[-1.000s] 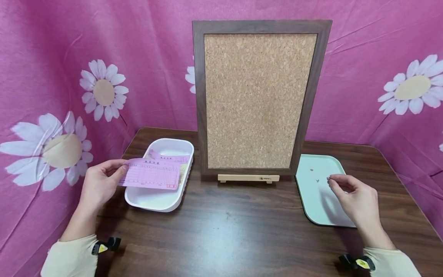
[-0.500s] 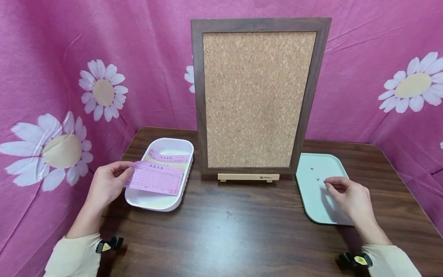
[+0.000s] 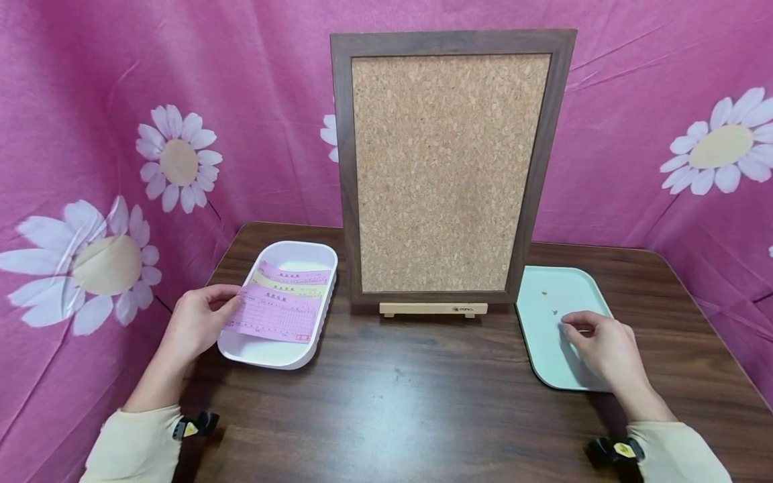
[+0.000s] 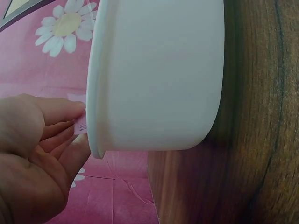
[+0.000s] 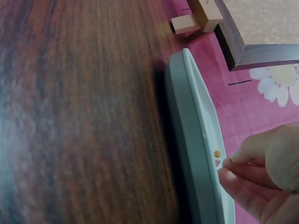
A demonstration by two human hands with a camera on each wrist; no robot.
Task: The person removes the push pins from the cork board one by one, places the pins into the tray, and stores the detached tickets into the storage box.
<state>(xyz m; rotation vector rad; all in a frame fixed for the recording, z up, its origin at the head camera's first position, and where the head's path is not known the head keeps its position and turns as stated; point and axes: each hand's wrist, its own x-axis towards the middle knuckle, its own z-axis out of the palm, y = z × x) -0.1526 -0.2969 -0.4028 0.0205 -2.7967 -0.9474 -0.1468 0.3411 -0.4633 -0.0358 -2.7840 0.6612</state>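
Observation:
In the head view my left hand (image 3: 202,318) pinches the left edge of a pink receipt slip (image 3: 274,318) between thumb and fingers, over the white basket (image 3: 262,354). More slips, a yellow one (image 3: 296,290) and a pink one (image 3: 296,274), lie behind it in the basket. The left wrist view shows a corner of the slip (image 4: 80,123) at the fingertips, beside the rim. Over the light green tray (image 3: 543,355), the thumb and forefinger of my right hand (image 3: 606,345) pinch a tiny thumbtack, mostly hidden. Two small thumbtacks, one gold (image 5: 217,154), lie on the tray.
A cork board (image 3: 449,174) in a dark wooden frame stands upright on a small wooden easel (image 3: 433,309) between basket and tray. Dark wood tabletop (image 3: 392,402) stretches in front of it. Pink floral cloth (image 3: 266,121) hangs behind and at both sides.
My left hand has moved right and slightly down with the pink slip, lowering it toward the basket and uncovering the slips behind. My right hand has shifted a little left over the tray.

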